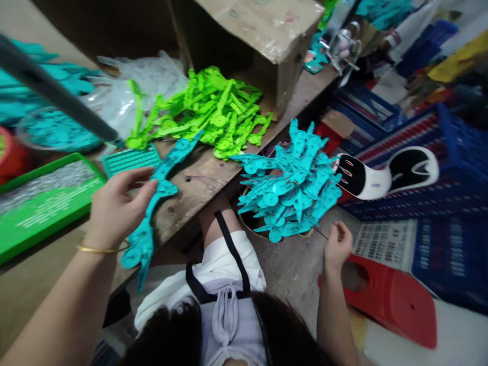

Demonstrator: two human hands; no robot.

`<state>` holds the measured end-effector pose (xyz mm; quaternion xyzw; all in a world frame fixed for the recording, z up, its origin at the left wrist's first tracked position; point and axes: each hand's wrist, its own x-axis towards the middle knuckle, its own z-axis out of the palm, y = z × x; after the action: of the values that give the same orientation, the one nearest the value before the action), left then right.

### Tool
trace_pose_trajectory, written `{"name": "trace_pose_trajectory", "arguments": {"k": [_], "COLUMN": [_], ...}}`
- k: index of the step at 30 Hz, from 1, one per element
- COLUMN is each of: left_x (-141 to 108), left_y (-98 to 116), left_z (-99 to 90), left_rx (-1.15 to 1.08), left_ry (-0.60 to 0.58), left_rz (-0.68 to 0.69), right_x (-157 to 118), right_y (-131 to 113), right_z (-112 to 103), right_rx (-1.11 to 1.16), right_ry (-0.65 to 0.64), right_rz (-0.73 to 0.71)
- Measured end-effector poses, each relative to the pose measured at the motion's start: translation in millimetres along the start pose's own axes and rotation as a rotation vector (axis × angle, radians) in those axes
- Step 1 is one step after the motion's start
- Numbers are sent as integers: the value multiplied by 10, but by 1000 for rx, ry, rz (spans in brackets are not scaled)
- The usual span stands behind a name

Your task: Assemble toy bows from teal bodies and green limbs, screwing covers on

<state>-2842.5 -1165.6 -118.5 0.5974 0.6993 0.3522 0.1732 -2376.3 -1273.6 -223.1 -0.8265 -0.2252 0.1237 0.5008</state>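
My left hand (121, 206), with a gold bangle at the wrist, is at the bench edge, thumb and fingertips closed on the side of a long teal plastic piece (158, 188) with pointed ends and round discs. This piece lies slantwise over the bench edge. My right hand (338, 246) is low on the right, its fingers pinched on a thin dark wire (321, 233) that runs toward a heap of similar teal pieces (287, 183). Thin wires show among that heap, which rises above a container mostly hidden beneath it.
Bright green plastic parts (213, 107) lie on the bench before a cardboard box (285, 66). A green tray (49, 218) of small metal parts is at left, under a dark pole (57, 86). At right are a red stool (396, 300) and blue crates (446, 244).
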Motion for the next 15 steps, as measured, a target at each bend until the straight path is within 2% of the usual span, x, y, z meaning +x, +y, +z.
{"name": "trace_pose_trajectory", "arguments": {"k": [1,2,3,4,7,9,10,13,15], "left_x": [-142,-297,-455,-606,-946,-1043,-1056,-1025,-1017], "left_y": [-174,-338,-482,-601,-778,-769,-745,-685,-700], "left_z": [-118,-197,-237,-240,-99,35,91,169,146], "left_rx": [77,149,210,252,362,433,462,487,412], "left_ry": [68,120,146,147,49,-16,-32,-47,-38], "left_rz": [-41,-72,-97,-113,-183,-250,-283,-380,-417], "right_x": [-151,-329,-527,-737,-1336,-1631,-1733,-1853,-1822], "right_y": [-73,-141,-204,-265,-460,-614,-694,-906,-995], "right_z": [66,150,250,368,839,1240,1453,2028,2277], "right_rx": [60,141,231,303,431,421,370,95,-114], "right_ry": [94,136,113,8,-501,-787,-855,-785,-763], "right_rz": [-198,-380,-532,-666,-958,-1002,-958,-841,-840]}}
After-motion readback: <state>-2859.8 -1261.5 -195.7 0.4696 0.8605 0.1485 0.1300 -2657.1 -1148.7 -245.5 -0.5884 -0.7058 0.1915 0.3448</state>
